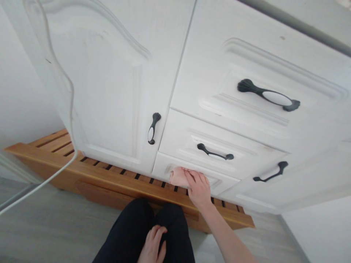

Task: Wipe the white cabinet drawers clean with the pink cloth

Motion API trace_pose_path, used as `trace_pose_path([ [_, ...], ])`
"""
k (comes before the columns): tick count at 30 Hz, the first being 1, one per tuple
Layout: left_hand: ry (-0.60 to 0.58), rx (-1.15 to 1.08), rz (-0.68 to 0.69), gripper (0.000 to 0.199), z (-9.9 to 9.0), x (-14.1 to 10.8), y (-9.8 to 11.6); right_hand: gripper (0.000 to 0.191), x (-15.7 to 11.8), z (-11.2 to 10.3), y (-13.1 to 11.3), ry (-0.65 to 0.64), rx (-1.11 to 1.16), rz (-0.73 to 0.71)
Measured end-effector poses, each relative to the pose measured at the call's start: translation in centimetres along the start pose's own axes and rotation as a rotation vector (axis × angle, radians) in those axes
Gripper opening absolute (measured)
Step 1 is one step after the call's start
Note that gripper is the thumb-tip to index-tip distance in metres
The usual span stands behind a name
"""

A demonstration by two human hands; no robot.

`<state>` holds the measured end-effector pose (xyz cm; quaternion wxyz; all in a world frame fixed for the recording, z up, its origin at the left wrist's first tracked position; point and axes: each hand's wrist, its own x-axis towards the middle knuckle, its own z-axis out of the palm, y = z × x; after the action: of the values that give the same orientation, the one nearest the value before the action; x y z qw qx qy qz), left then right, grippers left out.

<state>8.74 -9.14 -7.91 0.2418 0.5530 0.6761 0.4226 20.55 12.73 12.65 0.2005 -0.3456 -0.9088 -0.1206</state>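
A folded pink cloth (177,177) is under the fingers of my right hand (199,189), pressed against the front of the bottom white drawer (162,166). That drawer's middle is hidden behind the hand and cloth. My left hand (154,244) lies on my dark-trousered legs (128,230), its fingers loosely bent and the thumb apart, with nothing in it. Just above the cloth is the middle drawer (178,128), with a dark handle (215,152) that has a white inlay.
The white cabinet stands on a slatted wooden bench (109,182). A cabinet door (106,91) with its own handle (154,128) is to the left. Higher up sits a large drawer handle (268,95). A white cable (71,109) hangs across the left side.
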Motion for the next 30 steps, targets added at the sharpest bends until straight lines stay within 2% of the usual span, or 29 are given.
trace_pose_path([
  [5,-0.008,-0.019,0.007,0.032,-0.4,0.1,0.4,0.064,-3.4,-1.1,3.1,-0.004,-0.055,0.115],
  [8,-0.001,-0.009,0.016,0.032,-0.5,0.1,0.4,0.064,-3.7,-1.3,3.5,-0.004,-0.054,0.128],
  [13,-0.006,-0.021,0.011,0.036,-0.6,-0.1,0.5,0.061,-4.6,-1.0,4.6,0.083,-0.042,0.171],
  [16,-0.019,-0.035,-0.007,0.036,-0.6,-0.2,0.4,0.054,-7.8,-0.5,6.9,0.107,-0.082,0.278],
  [19,-0.023,-0.036,-0.006,0.036,-0.4,-0.2,0.1,0.045,-11.7,0.1,8.8,0.023,-0.116,0.359],
  [21,-0.01,-0.03,0.0,0.036,-0.2,-0.1,-0.2,0.039,-13.0,0.1,8.7,-0.04,-0.084,0.393],
  [23,-0.001,-0.023,0.012,0.037,0.1,-0.1,-0.4,0.035,-12.3,-0.2,6.9,-0.04,-0.008,0.394],
  [25,-0.003,-0.011,0.02,0.037,0.2,-0.1,-0.5,0.035,-9.6,-1.0,4.0,0.016,0.079,0.332],
  [29,0.001,0.032,0.026,0.035,0.5,-0.2,-1.0,0.049,-0.8,-2.6,-2.4,0.277,0.163,0.164],
  [30,0.003,0.042,0.037,0.035,0.5,-0.3,-1.1,0.046,1.4,-2.6,-3.6,0.391,0.177,0.12],
])
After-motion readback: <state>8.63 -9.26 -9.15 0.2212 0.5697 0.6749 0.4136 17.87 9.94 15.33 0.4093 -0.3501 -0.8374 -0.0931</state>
